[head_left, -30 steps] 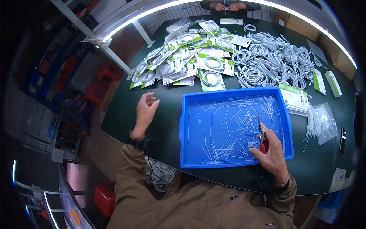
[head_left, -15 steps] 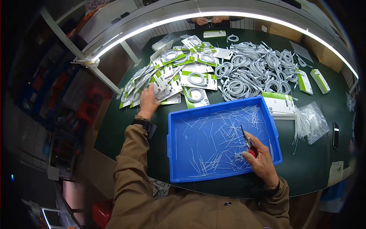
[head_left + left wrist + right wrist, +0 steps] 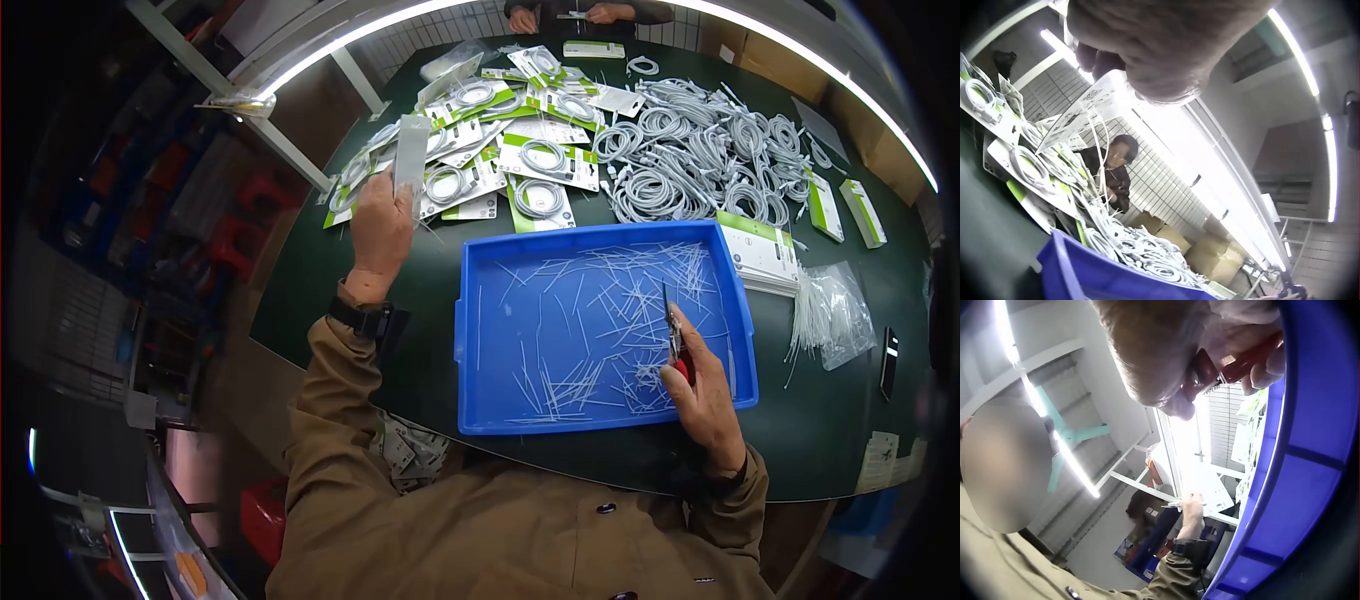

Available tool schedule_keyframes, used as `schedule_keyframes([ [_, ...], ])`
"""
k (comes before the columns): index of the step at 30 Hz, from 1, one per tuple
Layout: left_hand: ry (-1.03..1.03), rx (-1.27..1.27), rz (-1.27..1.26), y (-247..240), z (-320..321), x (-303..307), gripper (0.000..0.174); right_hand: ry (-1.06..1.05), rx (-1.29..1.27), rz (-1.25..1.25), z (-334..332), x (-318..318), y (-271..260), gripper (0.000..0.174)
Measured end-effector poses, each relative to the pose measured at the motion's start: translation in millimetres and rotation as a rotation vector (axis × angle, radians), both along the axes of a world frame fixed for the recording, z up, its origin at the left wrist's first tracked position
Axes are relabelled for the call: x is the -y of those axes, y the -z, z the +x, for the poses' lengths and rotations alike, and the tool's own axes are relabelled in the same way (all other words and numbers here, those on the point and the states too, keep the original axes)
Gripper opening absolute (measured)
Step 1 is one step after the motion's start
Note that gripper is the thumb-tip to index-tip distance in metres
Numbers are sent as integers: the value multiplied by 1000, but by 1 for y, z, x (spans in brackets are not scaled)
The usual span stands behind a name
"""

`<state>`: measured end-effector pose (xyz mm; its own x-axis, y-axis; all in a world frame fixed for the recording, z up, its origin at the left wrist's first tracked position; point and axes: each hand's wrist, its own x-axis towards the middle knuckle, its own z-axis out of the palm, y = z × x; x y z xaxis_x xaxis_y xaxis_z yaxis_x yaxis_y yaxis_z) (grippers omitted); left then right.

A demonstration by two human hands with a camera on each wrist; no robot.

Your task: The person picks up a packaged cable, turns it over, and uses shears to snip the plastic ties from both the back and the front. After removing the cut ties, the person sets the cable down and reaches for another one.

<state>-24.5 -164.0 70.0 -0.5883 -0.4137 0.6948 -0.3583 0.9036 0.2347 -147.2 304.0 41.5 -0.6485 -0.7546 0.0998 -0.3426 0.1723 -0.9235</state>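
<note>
My left hand (image 3: 380, 230) grips a cable's packaging card (image 3: 411, 152) by its lower end, raised in front of the pile of carded cables (image 3: 540, 158). In the left wrist view thin white strips hang from this printed card (image 3: 1085, 109). My right hand (image 3: 708, 395) holds red-handled cutters (image 3: 685, 366) over the right side of a blue tray (image 3: 500, 428), their narrow tip pointing away from me. Many short white tie pieces (image 3: 560, 390) lie scattered in the tray. From the right wrist, the red handles (image 3: 1250, 359) show within the curled fingers.
Coiled white cables (image 3: 690, 150) heap behind the tray. Right of it are a stack of cards (image 3: 760, 260), a bag of long white ties (image 3: 840, 315) and a phone (image 3: 889, 365). Two green-white boxes (image 3: 863, 213) stand farther back. Another person's hands (image 3: 605, 13) work across the table.
My left hand has reached forward to the carded pile, taken hold of a card and raised it upright. The right hand stays over the tray with the cutters.
</note>
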Motion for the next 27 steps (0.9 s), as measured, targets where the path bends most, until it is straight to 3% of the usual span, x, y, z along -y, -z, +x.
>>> schedule_keyframes([
  [1,0,-9,2,-11,6,-12,37,-13,-91,-16,1,2,2,78],
  [5,411,-371,1007,-24,31,-75,36,-45,-222,-21,16,13,-10,80],
  [8,532,-472,1372,-29,45,-137,38,-44,-240,-6,28,22,-18,82],
  [14,424,-534,1558,-5,61,-209,44,-60,-408,134,44,27,-25,82],
  [27,469,-488,1527,12,56,-237,46,-29,-523,200,59,33,-15,85],
])
